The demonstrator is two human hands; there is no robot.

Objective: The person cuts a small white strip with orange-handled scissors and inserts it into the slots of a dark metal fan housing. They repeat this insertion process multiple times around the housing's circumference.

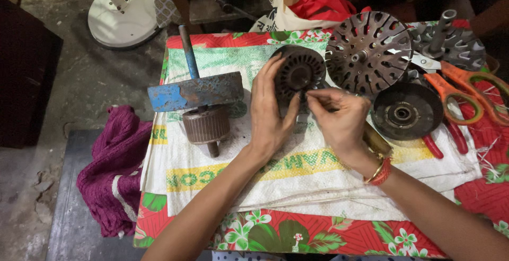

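A dark round slotted motor core (299, 71) stands tilted on a white woven sack (297, 181) at the middle of the table. My left hand (269, 113) cups its left side, fingers spread up along the rim and thumb under it. At the core's lower right edge, my right hand (339, 119) pinches with fingertips together; whatever it pinches is too small to see. A red and gold bangle sits on the right wrist.
A rusty blue metal bar on a ribbed rotor with shaft (204, 120) lies left. Slotted metal discs (368, 51) and a round cover (405, 113) sit right, with orange scissors (466, 91) and red-handled pliers (450, 136). A purple cloth (114, 171) hangs at left.
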